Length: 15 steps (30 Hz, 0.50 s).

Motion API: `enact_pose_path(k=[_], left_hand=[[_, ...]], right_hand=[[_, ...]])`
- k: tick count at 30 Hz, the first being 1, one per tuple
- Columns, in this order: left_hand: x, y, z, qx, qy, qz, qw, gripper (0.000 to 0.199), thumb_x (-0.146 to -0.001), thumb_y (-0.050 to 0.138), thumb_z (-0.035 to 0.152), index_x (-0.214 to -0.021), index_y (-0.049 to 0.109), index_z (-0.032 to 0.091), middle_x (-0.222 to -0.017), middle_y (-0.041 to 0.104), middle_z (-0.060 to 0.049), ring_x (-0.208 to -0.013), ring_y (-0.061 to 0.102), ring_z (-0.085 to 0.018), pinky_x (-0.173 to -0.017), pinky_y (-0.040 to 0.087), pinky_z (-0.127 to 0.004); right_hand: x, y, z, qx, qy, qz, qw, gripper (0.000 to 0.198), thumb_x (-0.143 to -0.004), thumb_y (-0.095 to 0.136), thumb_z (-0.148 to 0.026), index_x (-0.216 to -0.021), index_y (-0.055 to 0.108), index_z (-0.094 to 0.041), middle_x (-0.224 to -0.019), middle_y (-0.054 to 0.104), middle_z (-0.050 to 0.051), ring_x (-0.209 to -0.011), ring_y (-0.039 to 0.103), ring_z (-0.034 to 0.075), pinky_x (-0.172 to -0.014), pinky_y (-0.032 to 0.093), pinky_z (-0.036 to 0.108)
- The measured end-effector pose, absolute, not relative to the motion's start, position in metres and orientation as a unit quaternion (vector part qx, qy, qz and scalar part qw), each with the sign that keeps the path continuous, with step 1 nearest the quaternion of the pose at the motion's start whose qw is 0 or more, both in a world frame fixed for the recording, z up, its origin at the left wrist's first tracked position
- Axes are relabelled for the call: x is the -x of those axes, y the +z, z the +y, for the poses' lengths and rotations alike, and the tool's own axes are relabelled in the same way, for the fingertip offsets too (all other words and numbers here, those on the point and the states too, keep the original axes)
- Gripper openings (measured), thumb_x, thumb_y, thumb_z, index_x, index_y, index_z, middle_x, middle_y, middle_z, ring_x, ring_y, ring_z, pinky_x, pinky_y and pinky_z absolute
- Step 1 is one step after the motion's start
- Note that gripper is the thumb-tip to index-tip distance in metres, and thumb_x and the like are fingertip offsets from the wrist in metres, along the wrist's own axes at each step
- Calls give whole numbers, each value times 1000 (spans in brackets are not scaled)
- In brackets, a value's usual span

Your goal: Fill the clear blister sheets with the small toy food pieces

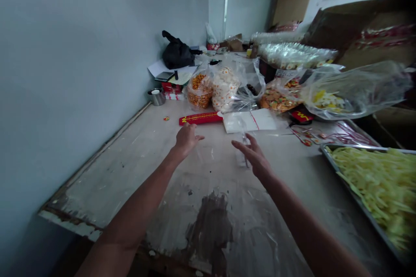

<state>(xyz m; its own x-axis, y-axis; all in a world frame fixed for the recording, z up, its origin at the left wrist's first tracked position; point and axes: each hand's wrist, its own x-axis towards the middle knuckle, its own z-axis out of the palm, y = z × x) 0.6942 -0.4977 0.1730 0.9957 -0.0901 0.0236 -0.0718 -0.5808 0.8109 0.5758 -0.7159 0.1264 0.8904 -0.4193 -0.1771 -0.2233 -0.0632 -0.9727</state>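
Note:
My left hand (187,140) hovers over the table just in front of a long red strip (203,118) with yellow markings. Its fingers are loosely bent, the thumb stands apart, and nothing shows in it. To the right, my right hand (256,156) has its thumb and fingers spread, near a small clear plastic piece (241,159) on the tabletop; whether they touch I cannot tell. Faint clear film seems to lie between the hands. Behind the right hand is a flat white stack (237,124) with a red line across it.
Bagged orange snacks (199,91), a bag of white pieces with orange dots (225,88) and other bags line the back. A metal tray (349,184) of pale yellow strips stands at right. A metal cup (157,98) sits by the left wall. Red-and-white cords (344,134) lie behind the tray.

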Motion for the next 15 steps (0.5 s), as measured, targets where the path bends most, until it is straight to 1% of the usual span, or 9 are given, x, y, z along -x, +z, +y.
enact_pose_path(k=[1, 3, 4, 5, 7, 9, 11, 13, 15], left_hand=[[-686, 175, -506, -879, -31, -94, 466, 33, -69, 86, 33, -94, 70, 17, -109, 68, -12, -107, 62, -26, -86, 45, -31], [-669, 177, -528, -808, -139, -152, 552, 35, -78, 77, 47, -93, 70, 16, -97, 70, -9, -91, 65, -21, -81, 48, -32], [-663, 177, -539, -757, -188, -156, 606, 38, -77, 77, 50, -91, 69, 16, -90, 70, -7, -83, 64, -18, -78, 48, -31], [-657, 176, -551, -711, -220, -150, 650, 41, -72, 81, 50, -88, 69, 15, -84, 69, -5, -77, 63, -15, -76, 48, -29], [-651, 172, -570, -660, -229, -117, 706, 43, -60, 89, 44, -80, 67, 13, -75, 66, -2, -68, 59, -11, -73, 48, -27], [-650, 167, -584, -645, -217, -73, 729, 43, -53, 92, 39, -75, 66, 13, -70, 64, 0, -62, 55, -9, -68, 45, -24], [-651, 161, -592, -637, -223, -32, 737, 44, -52, 93, 40, -72, 64, 13, -66, 61, 1, -57, 51, -6, -62, 42, -21], [-655, 154, -596, -645, -237, -7, 726, 47, -56, 91, 47, -69, 60, 15, -63, 57, 3, -54, 48, -5, -58, 40, -20], [-660, 148, -598, -675, -259, 0, 691, 50, -60, 89, 53, -68, 57, 16, -63, 56, 3, -53, 48, -6, -59, 42, -22]], right_hand=[[-578, 126, -713, 744, -80, 213, 628, 105, -62, 76, -73, -149, 44, -23, -116, 59, 10, -104, 60, 31, -93, 46, 40], [-583, 125, -708, 781, -88, 194, 588, 107, -59, 78, -72, -149, 45, -24, -126, 52, 13, -110, 58, 31, -95, 46, 40], [-585, 125, -706, 794, -94, 184, 572, 107, -59, 78, -71, -149, 44, -24, -127, 49, 14, -112, 57, 32, -96, 46, 40], [-587, 125, -704, 805, -99, 178, 558, 108, -60, 77, -71, -151, 42, -23, -127, 47, 15, -113, 56, 32, -96, 46, 40], [-588, 126, -704, 822, -104, 174, 532, 109, -63, 76, -69, -153, 38, -21, -125, 46, 15, -113, 56, 31, -96, 47, 39], [-585, 128, -707, 826, -97, 181, 525, 105, -66, 75, -68, -153, 38, -22, -125, 46, 14, -111, 56, 30, -96, 46, 39], [-579, 131, -716, 798, -90, 180, 568, 98, -68, 73, -67, -151, 41, -25, -122, 51, 11, -106, 58, 27, -94, 47, 37], [-571, 134, -730, 737, -91, 182, 644, 90, -71, 69, -67, -147, 44, -26, -111, 58, 7, -97, 60, 25, -84, 49, 34], [-563, 133, -752, 697, -107, 204, 680, 86, -72, 66, -68, -144, 45, -25, -103, 62, 5, -89, 61, 25, -75, 50, 33]])
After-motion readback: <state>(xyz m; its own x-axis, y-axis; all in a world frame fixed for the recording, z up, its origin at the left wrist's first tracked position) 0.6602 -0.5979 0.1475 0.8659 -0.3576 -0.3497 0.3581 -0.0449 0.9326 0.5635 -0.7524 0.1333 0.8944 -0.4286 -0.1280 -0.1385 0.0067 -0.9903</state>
